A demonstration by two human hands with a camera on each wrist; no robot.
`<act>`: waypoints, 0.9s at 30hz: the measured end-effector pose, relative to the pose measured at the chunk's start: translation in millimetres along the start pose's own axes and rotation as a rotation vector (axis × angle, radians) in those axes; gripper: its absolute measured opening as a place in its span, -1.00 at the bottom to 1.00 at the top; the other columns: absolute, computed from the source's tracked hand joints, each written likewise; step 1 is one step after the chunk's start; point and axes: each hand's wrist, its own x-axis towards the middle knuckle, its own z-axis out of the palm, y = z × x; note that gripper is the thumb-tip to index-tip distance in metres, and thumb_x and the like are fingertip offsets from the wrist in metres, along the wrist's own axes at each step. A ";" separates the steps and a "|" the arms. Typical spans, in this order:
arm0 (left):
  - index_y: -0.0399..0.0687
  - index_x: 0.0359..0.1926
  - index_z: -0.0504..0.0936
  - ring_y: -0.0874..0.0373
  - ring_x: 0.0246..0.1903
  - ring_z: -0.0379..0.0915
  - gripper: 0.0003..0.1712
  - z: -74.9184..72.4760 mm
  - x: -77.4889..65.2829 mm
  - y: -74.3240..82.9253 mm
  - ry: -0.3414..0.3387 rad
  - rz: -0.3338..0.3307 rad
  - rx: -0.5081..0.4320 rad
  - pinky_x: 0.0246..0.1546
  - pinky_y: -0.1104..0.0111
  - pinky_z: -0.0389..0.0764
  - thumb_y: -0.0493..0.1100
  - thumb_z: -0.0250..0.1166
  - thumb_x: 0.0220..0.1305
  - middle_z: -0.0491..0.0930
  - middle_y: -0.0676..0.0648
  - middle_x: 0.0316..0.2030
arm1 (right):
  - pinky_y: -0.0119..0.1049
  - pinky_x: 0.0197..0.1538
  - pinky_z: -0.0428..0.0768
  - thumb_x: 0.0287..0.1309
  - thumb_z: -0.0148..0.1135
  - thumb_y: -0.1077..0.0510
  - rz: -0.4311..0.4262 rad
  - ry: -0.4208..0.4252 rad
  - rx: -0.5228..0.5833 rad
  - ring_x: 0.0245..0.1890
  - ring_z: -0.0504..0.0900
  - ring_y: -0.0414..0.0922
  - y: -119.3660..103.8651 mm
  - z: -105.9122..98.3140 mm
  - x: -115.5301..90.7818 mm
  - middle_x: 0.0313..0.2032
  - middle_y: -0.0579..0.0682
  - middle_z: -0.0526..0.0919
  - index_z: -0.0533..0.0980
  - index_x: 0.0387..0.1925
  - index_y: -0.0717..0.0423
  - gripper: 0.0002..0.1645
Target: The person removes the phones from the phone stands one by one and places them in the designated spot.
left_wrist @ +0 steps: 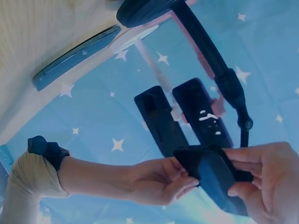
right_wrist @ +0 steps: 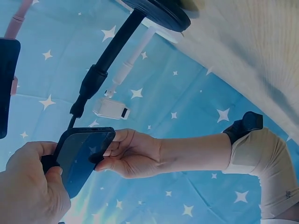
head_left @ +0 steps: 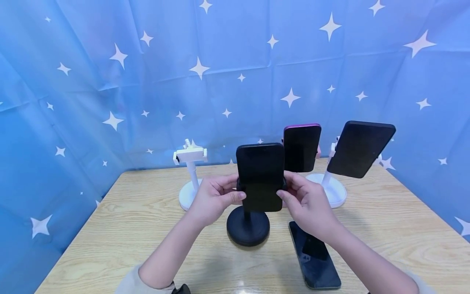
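A black smartphone (head_left: 260,175) stands upright, screen facing me, at the top of a black phone stand (head_left: 248,229) with a round base. My left hand (head_left: 214,198) pinches the clamp at the phone's left side, thumb in front and fingers behind. On the other side, my right hand (head_left: 310,202) does the same, its thumb at the screen's edge. In the right wrist view, the dark clamp arm (right_wrist: 48,163) shows between thumb and fingers. The clamp's back is hidden by the phone in the head view.
A white phone stand (head_left: 191,155) with no phone in it stands at the back left. Behind my right hand, a pink-edged phone (head_left: 302,148) and a larger dark phone (head_left: 361,149) sit in stands. Another phone (head_left: 315,259) lies flat under my right forearm.
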 end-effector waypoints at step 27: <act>-0.43 0.08 0.45 0.15 -0.26 0.62 -0.51 12.4 -21.8 -6.8 -0.087 0.010 -0.001 -0.21 0.27 0.59 -0.47 0.25 0.07 0.55 -0.41 -0.12 | -0.58 -0.26 0.54 -0.13 0.18 0.62 -0.094 0.053 0.048 -0.38 0.54 -0.32 8.6 -1.7 -30.9 -0.19 0.12 0.63 0.46 -0.05 0.46 -0.52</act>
